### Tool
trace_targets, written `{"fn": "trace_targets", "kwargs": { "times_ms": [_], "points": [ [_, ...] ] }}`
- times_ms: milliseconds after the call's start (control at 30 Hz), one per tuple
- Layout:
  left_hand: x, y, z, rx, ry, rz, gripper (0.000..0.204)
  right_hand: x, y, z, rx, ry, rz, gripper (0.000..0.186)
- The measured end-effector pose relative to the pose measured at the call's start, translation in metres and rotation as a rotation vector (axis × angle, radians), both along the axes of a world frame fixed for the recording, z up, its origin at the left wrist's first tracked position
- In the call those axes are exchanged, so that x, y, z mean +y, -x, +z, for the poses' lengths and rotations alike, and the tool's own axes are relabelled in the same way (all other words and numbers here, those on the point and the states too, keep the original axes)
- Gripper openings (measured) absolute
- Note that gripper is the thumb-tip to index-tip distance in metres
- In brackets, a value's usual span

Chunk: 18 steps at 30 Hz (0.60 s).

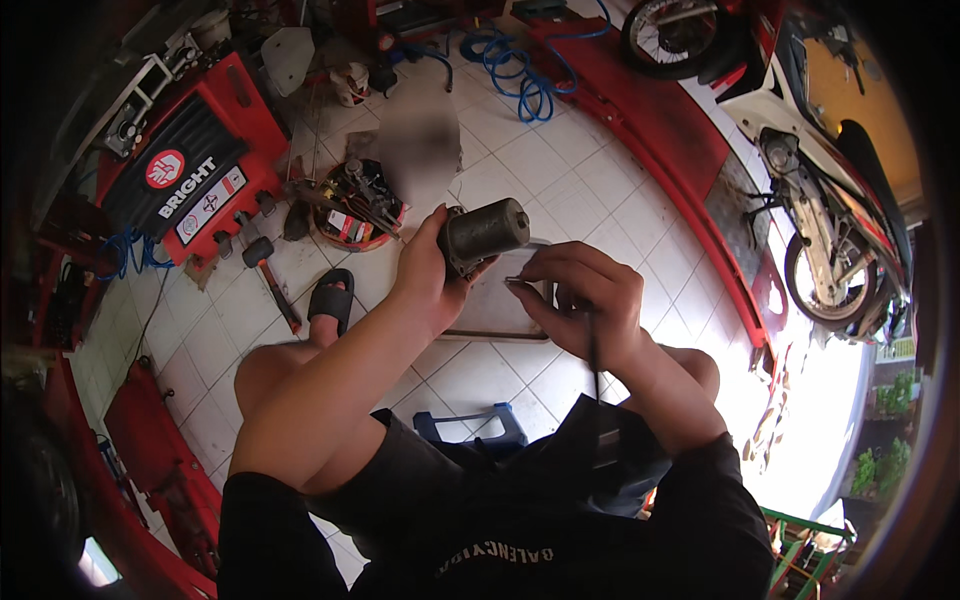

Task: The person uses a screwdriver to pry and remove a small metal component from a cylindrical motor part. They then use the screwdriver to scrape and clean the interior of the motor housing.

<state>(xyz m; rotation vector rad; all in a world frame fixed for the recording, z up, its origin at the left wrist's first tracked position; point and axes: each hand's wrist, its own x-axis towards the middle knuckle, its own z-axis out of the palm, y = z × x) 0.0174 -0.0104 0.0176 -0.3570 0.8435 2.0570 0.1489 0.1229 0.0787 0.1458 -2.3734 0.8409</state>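
Black shirt (620, 545) up close, metal cylinder (487, 230) beyond
Left fingers (437, 220) grip it, probably for steadiness; right fingers (570, 268) pinch a metal piece (514, 280).

The left hand (428, 265) grips a dark metal cylinder (487, 230) above the tiled floor (625, 215) while the right hand (595, 300) pinches a slim metal piece (514, 281) just beside it, with a hammer (277, 293) and a round tool-filled container (352, 245) lying beyond to the left.

The white-tiled floor (572, 158) carries a hammer (275, 290) toward its left edge, a round basin (368, 246) and coiled blue hose (526, 98) toward its far edge, and a red platform (640, 125) along its right.
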Motion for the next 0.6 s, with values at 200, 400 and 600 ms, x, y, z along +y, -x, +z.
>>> {"fn": "trace_targets", "kwargs": {
  "times_ms": [200, 400, 600],
  "points": [
    [0.009, -0.019, -0.022, 0.197, 0.218, -0.152, 0.031, 0.015, -0.021, -0.037, -0.048, -0.532, 0.026, 0.023],
    [0.014, -0.033, -0.027, 0.291, 0.176, -0.239, 0.032, 0.015, -0.027, -0.041, -0.059, -0.659, -0.018, 0.022],
    [0.018, -0.038, -0.026, 0.347, 0.177, -0.257, 0.030, 0.017, -0.025, -0.046, -0.098, -0.659, -0.009, 0.023]
  ]
}}
